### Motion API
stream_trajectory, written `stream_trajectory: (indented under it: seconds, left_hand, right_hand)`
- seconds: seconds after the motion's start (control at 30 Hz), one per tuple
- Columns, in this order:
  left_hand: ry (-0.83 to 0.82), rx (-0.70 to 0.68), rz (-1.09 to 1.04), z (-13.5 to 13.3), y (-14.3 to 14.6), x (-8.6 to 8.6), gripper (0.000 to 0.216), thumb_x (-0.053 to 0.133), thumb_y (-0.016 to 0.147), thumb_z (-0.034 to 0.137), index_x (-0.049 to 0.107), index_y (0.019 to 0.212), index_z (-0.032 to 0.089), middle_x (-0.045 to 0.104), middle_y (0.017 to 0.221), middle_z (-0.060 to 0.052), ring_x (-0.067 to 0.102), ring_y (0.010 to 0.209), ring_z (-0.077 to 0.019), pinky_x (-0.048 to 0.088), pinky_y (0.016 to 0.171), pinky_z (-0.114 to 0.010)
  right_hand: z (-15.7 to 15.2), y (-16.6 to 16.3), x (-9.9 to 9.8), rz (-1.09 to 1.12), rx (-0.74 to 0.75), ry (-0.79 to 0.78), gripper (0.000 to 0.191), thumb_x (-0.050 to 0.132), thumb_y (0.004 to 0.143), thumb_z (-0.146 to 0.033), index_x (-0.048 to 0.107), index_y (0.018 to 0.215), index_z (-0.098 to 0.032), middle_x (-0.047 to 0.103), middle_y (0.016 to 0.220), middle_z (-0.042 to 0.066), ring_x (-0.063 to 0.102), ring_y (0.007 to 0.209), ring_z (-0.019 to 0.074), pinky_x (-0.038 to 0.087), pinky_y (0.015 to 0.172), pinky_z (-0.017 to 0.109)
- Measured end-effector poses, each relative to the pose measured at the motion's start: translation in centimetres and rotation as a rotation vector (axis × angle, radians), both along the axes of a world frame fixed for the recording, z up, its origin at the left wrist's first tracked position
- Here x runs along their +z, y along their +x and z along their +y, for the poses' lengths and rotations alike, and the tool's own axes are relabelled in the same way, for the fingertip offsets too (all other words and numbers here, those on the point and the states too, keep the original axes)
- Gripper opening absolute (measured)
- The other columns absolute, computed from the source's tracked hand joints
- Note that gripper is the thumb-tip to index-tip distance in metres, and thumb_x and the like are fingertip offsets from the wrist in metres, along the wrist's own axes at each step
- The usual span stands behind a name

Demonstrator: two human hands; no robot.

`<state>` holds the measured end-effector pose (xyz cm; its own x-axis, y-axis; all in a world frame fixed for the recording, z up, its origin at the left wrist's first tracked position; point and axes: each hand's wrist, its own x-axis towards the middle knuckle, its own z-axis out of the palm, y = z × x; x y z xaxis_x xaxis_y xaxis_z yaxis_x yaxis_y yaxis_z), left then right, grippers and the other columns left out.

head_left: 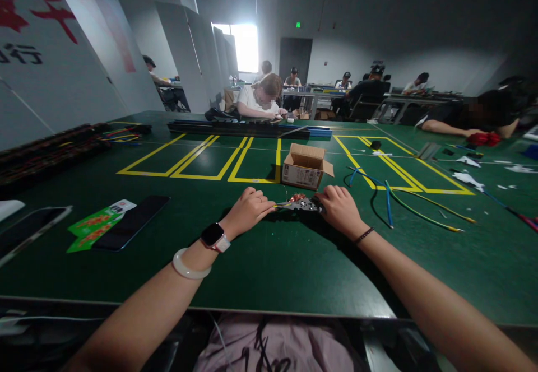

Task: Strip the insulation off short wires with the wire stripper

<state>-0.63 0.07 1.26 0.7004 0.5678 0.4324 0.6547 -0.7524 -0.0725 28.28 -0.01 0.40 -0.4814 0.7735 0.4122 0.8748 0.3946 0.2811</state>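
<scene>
My left hand (250, 210), with a watch and a pale bangle on that arm, pinches a thin yellow wire (281, 205). The wire's far end meets the jaws of a wire stripper (303, 204), whose grey plate has several holes. My right hand (339, 208) is closed around the tool's handles, which are mostly hidden by the fingers. Just behind the tool lies a small heap of copper strands (297, 197). An opened cardboard box (302, 170) stands beyond both hands, its flaps up.
Blue and green cables (414, 207) lie to the right. At left are a dark phone (132, 222) and a green packet (94, 226). Yellow tape outlines (197, 177) mark the green table (269, 271). A person in white (258, 100) sits across; another leans at the right.
</scene>
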Motion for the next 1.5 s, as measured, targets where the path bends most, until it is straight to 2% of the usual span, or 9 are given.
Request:
stream_trajectory:
  seconds: [0.13,0.33,0.67,0.77,0.9,1.0,1.17,1.3,1.5]
  left_hand:
    - [-0.04,0.008,-0.036,0.0,0.0,0.0,0.034,0.038,0.1,0.03,0.069,0.101,0.017,0.069,0.085,-0.006,0.053,0.077,-0.0187,0.032,0.077,-0.035]
    - [-0.06,0.005,-0.036,0.0,0.0,0.0,0.034,0.04,0.1,0.031,0.069,0.101,0.016,0.069,0.086,-0.006,0.053,0.077,-0.0185,0.032,0.076,-0.034]
    - [-0.093,-0.029,-0.084,-0.2,0.2,0.3,0.041,0.035,0.101,0.038,0.07,0.101,0.017,0.068,0.084,-0.006,0.052,0.076,-0.0178,0.033,0.077,-0.035]
    - [-0.11,-0.033,-0.095,-0.2,0.2,0.3,0.041,0.036,0.1,0.038,0.07,0.101,0.016,0.068,0.084,-0.005,0.052,0.076,-0.0178,0.033,0.077,-0.035]
    - [-0.122,-0.011,-0.11,-0.2,0.2,0.4,0.038,0.038,0.1,0.036,0.07,0.101,0.016,0.069,0.086,-0.005,0.053,0.077,-0.0179,0.033,0.077,-0.034]
    - [-0.136,-0.001,-0.116,-0.2,0.3,0.3,0.036,0.04,0.1,0.035,0.07,0.1,0.015,0.069,0.087,-0.005,0.053,0.077,-0.0179,0.033,0.076,-0.034]
    - [-0.154,-0.016,-0.119,-0.3,0.4,0.3,0.036,0.039,0.1,0.035,0.069,0.097,0.016,0.069,0.086,-0.004,0.053,0.077,-0.0174,0.033,0.077,-0.033]
    - [-0.145,-0.018,-0.112,-0.3,0.4,0.4,0.037,0.037,0.101,0.036,0.069,0.097,0.016,0.069,0.087,-0.005,0.052,0.077,-0.0174,0.032,0.078,-0.033]
    - [-0.15,-0.017,-0.076,-0.3,0.4,0.5,0.036,0.037,0.101,0.034,0.069,0.097,0.016,0.068,0.085,-0.005,0.052,0.078,-0.0178,0.032,0.079,-0.033]
  right_hand:
    - [0.7,0.1,-0.6,0.012,0.093,0.059,0.024,0.047,0.086,-0.015,0.063,0.105,-0.015,0.061,0.106,0.013,0.051,0.098,0.0222,0.032,0.092,0.035]
    - [0.9,0.2,-0.8,-0.018,0.041,-0.074,0.02,0.046,0.087,-0.014,0.059,0.104,-0.014,0.064,0.09,0.008,0.055,0.082,0.019,0.034,0.076,0.029]
    - [0.8,0.4,-0.5,0.004,0.037,-0.087,0.019,0.048,0.081,-0.01,0.061,0.095,-0.015,0.064,0.086,0.008,0.054,0.08,0.0189,0.034,0.076,0.028]
    - [1.0,0.5,-0.8,0.015,0.049,-0.056,0.023,0.048,0.082,-0.01,0.062,0.099,-0.015,0.063,0.086,0.007,0.053,0.08,0.0192,0.034,0.075,0.029]
    - [1.3,0.7,-0.9,0.045,0.115,0.052,0.032,0.049,0.081,-0.008,0.062,0.109,-0.014,0.06,0.105,0.012,0.05,0.094,0.0208,0.034,0.081,0.029]
    - [1.1,0.8,-0.8,0.029,0.091,0.125,0.033,0.052,0.081,-0.012,0.064,0.111,-0.017,0.059,0.1,0.012,0.047,0.092,0.0225,0.033,0.082,0.032]
    - [0.7,0.8,-0.6,0.019,0.042,0.063,0.04,0.05,0.081,-0.012,0.063,0.117,-0.021,0.06,0.085,0.007,0.049,0.079,0.0185,0.03,0.07,0.029]
    - [0.6,0.9,-0.6,0.048,0.006,0.013,0.044,0.049,0.081,-0.013,0.061,0.121,-0.024,0.065,0.088,0.005,0.055,0.077,0.0161,0.031,0.064,0.027]
    - [0.6,0.7,-0.9,0.081,-0.022,-0.045,0.052,0.048,0.079,-0.01,0.058,0.127,-0.027,0.073,0.097,0.002,0.063,0.079,0.0153,0.036,0.066,0.026]
